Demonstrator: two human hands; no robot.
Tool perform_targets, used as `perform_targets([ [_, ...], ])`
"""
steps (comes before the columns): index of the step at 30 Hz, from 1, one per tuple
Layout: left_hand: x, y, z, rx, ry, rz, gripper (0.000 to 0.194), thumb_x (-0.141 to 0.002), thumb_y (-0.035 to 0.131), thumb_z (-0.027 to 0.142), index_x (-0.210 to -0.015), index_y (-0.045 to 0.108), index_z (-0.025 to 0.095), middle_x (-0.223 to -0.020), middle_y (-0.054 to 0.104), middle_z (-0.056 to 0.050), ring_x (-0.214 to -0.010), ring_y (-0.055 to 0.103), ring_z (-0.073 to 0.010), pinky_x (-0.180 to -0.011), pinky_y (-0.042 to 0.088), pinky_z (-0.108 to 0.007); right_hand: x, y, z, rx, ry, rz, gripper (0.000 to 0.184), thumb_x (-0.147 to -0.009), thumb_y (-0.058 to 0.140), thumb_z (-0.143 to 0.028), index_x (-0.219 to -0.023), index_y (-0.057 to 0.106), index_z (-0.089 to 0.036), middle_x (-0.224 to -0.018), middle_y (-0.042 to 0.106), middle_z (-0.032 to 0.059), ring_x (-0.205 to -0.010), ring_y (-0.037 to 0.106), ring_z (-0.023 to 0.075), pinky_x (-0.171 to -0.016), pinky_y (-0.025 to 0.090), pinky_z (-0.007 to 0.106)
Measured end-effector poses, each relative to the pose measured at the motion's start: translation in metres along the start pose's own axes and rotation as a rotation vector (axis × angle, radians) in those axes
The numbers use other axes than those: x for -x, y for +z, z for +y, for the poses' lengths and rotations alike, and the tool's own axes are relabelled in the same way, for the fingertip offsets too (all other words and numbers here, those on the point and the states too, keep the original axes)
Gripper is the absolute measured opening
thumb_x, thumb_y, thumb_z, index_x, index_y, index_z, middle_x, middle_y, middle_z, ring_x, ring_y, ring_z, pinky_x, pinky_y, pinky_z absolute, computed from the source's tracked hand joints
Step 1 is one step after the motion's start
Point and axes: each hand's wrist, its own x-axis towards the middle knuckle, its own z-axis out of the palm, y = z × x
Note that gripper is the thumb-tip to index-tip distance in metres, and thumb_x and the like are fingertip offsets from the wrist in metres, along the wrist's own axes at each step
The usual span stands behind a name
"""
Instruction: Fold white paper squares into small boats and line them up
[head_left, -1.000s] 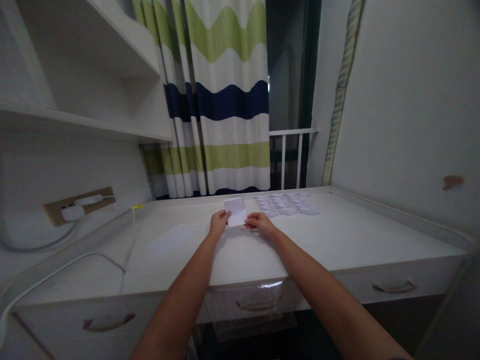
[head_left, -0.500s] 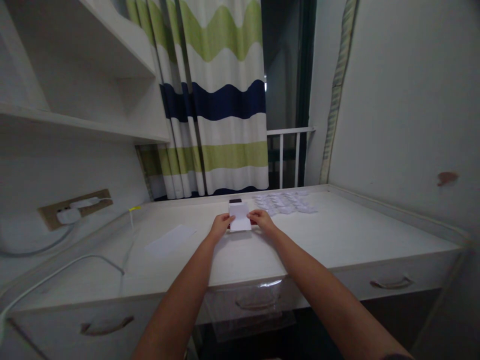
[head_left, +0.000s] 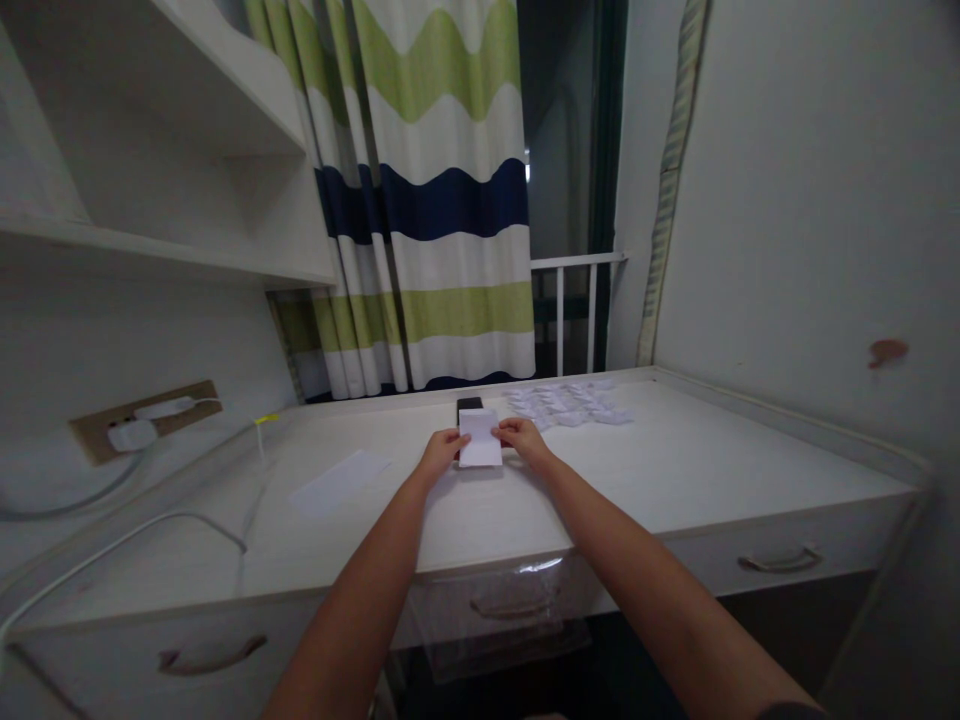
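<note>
- Head view: the left hand (head_left: 441,452) pinches the left edge of a white paper slip (head_left: 480,438), fingers (head_left: 456,437) together on it.
- The right hand (head_left: 525,438) grips the right edge, fingers (head_left: 504,428) together.
- The slip sits low over the counter (head_left: 712,450), just before a black phone (head_left: 469,404).
- Small paper packets (head_left: 566,405) lie to the right; a loose paper sheet (head_left: 339,484) lies left.

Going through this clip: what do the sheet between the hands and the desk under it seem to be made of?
The sheet at the left hand and right hand looks like plain white paper: thin, with a matte, unglossy surface. The desk looks like white laminated or painted board, with a faint satin sheen; the dim light leaves the exact finish open.
</note>
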Motion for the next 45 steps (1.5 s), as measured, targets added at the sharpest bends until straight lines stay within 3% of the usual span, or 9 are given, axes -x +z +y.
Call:
perform_targets([
  [20,0.0031,0.0028,0.0005,0.001,-0.037,-0.048,0.029,-0.050,0.070,0.036,-0.058,0.058,0.011,-0.054,0.055,0.000,-0.050,0.049,-0.0104,-0.053,0.038,-0.025,-0.0010,-0.0020,-0.0019,-0.004,-0.072,0.055,0.027,-0.045,0.072,-0.033,-0.057,0.057,-0.014,-0.053,0.056,-0.0020,-0.053,0.052,0.0102,-0.058,0.044,0.027],
  [45,0.0016,0.0029,-0.0015,-0.072,-0.098,-0.092,0.030,-0.050,0.068,0.037,-0.061,0.059,0.011,-0.050,0.054,0.000,-0.045,0.047,-0.0098,-0.048,0.034,-0.023,0.0018,-0.0030,-0.0064,-0.011,-0.119,0.096,0.029,-0.046,0.073,-0.033,-0.062,0.058,-0.014,-0.059,0.060,0.0004,-0.059,0.056,0.0133,-0.062,0.046,0.029],
])
